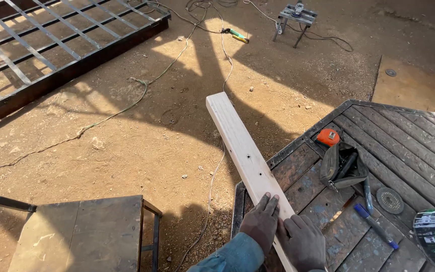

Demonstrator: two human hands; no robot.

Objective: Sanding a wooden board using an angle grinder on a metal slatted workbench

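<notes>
We press both hands on one pale wooden plank [242, 151]. The left hand [261, 221] lies flat on its near end, fingers stretched out and together, not curled around anything. The right hand [303, 241] rests just beside it on the same plank, palm down, fingers loosely bent over the wood; we cannot tell whether they grip the edge. The plank lies slanted on the corner of the dark wooden tabletop [409, 146], and its far end sticks out over the sandy ground [127, 136].

We judge that the step in hand is holding the plank steady on the tabletop. A next move would call for firm downward pressure, because the free end can tip.

Counted: one plank, one small hole in it, two gloved hands. On the tabletop we see one orange tape measure [328, 137], one tool pouch [342, 165], one round disc [389, 200] and one blue marker [376, 225]. One metal stool [84, 234] stands to the left.
</notes>
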